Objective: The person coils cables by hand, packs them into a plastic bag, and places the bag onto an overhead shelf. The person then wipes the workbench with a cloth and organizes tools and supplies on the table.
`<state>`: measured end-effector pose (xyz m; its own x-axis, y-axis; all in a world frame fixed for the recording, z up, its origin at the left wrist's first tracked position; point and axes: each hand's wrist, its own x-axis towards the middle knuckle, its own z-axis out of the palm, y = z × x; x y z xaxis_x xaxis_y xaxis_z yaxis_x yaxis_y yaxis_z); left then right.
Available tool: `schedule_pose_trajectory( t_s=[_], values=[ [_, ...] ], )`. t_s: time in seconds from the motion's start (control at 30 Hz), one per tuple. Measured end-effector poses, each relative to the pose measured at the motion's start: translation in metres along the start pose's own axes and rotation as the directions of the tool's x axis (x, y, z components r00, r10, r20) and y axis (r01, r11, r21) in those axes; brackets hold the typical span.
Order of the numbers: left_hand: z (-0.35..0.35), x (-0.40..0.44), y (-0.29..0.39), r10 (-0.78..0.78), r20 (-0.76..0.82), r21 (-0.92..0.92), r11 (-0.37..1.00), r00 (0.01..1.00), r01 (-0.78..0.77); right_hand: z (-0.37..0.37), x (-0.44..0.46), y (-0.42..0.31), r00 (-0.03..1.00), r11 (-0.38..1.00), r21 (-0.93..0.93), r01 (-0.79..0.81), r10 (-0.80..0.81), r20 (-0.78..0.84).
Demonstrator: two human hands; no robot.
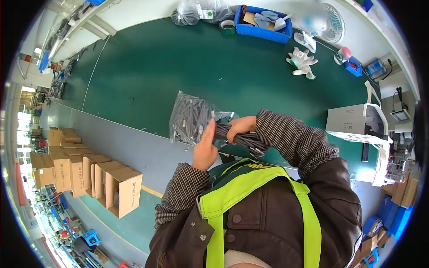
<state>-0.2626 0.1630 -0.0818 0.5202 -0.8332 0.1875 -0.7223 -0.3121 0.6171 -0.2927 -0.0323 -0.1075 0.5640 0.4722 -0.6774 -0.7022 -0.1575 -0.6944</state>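
Note:
A clear plastic bag (182,117) with grey cables in it lies at the near edge of the green table. My left hand (205,151) is at the bag's near right side, one finger stretched along it and the others curled at its edge; the fingertips are partly hidden. Wrapped round a bundle of dark grey cables (252,144) is my right hand (241,127), just right of the bag. The bundle's left end reaches behind my left fingers at the bag; its looped right end hangs toward my body.
Open cardboard boxes (127,196) stand in a row at the left. Along the table's back are a blue bin (263,33), green tape (227,27), white gloves (302,62) and a fan (333,24). A white box-like case (348,119) stands at the right.

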Motion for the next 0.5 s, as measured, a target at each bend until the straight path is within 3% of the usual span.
schedule_pose_trajectory(
  t_s=[0.07, 0.13, 0.17, 0.3, 0.4, 0.47, 0.5],
  values=[
    [-0.004, 0.0, 0.004, -0.071, -0.013, -0.029, 0.997, 0.997, 0.071, 0.015, -0.003, 0.004, 0.985, 0.95, -0.312, 0.012, -0.065, -0.159],
    [-0.007, 0.0, 0.007, -0.145, -0.029, -0.058, 0.988, 0.989, 0.143, 0.025, -0.003, 0.005, 0.942, 0.805, -0.593, -0.026, -0.179, -0.285],
    [-0.007, -0.002, 0.008, -0.15, -0.028, -0.05, 0.988, 0.988, 0.148, 0.025, -0.003, 0.007, 0.943, 0.805, -0.593, -0.018, -0.184, -0.278],
    [0.0, -0.006, 0.012, -0.043, -0.062, 0.03, 0.999, 0.997, 0.045, 0.007, -0.003, 0.015, 0.996, 0.995, -0.051, 0.087, -0.087, -0.011],
    [-0.002, -0.01, 0.014, -0.125, -0.039, -0.001, 0.992, 0.991, 0.125, 0.005, -0.035, 0.019, 0.993, 0.994, -0.077, 0.08, -0.073, 0.091],
    [0.001, -0.013, 0.017, -0.201, -0.006, -0.05, 0.978, 0.98, 0.2, 0.002, -0.038, 0.031, 0.983, 0.966, -0.254, 0.045, -0.088, -0.16],
    [0.004, -0.012, 0.018, -0.2, -0.002, -0.051, 0.978, 0.98, 0.2, 0.0, -0.032, 0.033, 0.978, 0.957, -0.286, 0.037, -0.094, -0.187]
  ],
)
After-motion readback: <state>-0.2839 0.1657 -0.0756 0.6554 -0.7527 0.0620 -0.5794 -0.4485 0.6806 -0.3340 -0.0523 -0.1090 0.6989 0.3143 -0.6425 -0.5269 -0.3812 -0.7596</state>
